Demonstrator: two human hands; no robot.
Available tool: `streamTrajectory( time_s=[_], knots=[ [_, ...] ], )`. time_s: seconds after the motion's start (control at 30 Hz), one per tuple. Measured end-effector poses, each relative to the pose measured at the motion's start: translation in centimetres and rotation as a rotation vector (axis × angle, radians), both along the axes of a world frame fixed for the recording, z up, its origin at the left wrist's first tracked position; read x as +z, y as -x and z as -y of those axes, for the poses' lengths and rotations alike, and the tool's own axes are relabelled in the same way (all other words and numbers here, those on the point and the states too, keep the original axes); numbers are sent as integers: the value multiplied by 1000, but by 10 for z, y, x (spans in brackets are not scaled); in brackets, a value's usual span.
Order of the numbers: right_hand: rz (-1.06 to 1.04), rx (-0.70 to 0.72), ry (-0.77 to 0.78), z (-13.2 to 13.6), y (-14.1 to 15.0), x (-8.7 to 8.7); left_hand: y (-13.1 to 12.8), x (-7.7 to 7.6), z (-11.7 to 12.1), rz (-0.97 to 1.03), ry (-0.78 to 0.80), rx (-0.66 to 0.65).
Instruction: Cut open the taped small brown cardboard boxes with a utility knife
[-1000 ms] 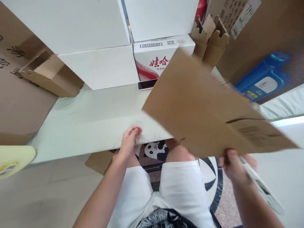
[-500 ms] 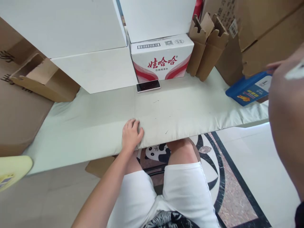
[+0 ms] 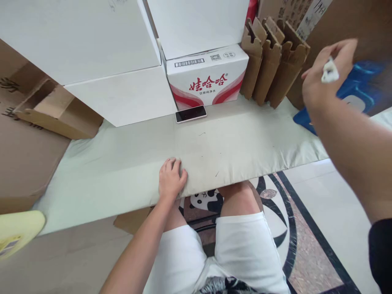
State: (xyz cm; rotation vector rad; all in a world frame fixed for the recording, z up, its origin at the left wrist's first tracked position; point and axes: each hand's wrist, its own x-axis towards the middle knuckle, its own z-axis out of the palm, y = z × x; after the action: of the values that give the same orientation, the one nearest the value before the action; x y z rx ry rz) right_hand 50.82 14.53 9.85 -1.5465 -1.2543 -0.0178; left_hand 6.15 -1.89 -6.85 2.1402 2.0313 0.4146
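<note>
My left hand [image 3: 171,177] rests on the front edge of the pale green padded bench top [image 3: 131,163], fingers slightly bent and holding nothing. Raised at the right is my right hand [image 3: 326,77], its thumb apart from the fingers and nothing visibly held. A small white patch shows on its back. Behind that hand and forearm a blue plastic bottle [image 3: 355,87] is partly hidden and blurred. To the left of the right hand, several folded brown cardboard pieces [image 3: 271,65] with notched tops stand side by side.
A red-and-white carton [image 3: 211,83] stands at the back, with a phone [image 3: 191,114] lying before it. Large white boxes [image 3: 122,96] rise at the back left. A brown cardboard piece [image 3: 61,108] and a pale yellow object [image 3: 21,232] are at the left.
My right hand has moved away from the camera, towards the back. The large brown cardboard at upper right is gone; another folded piece shows in the row. My left hand stays put.
</note>
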Motion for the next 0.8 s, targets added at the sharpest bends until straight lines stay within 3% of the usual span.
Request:
streamTrajectory(
  time_s=[0.07, 0.13, 0.23, 0.33, 0.4, 0.5, 0.57, 0.63, 0.8],
  knots=[
    [-43, -112, 28, 29, 29, -26, -2, 2, -1, 11, 3, 5],
    [-67, -77, 120, 56, 67, -60, -5, 5, -3, 48, 3, 18],
    [-109, 149, 284, 89, 133, -109, -11, 9, -1, 82, 9, 30],
    [-181, 341, 369, 111, 191, -143, -14, 9, 5, 82, 16, 26],
    [-209, 431, 400, 119, 216, -160, -13, 5, 10, 97, 16, 23],
    [-209, 526, 479, 125, 231, -180, 4, 1, 9, 152, 17, -3],
    [-163, 563, 532, 126, 231, -189, 30, 7, -3, 188, 14, -31],
    [-108, 570, 577, 128, 228, -194, 73, 25, -26, 189, -3, -9],
    [86, 540, 627, 133, 227, -191, 212, 109, -118, 81, -124, 213]
  ],
)
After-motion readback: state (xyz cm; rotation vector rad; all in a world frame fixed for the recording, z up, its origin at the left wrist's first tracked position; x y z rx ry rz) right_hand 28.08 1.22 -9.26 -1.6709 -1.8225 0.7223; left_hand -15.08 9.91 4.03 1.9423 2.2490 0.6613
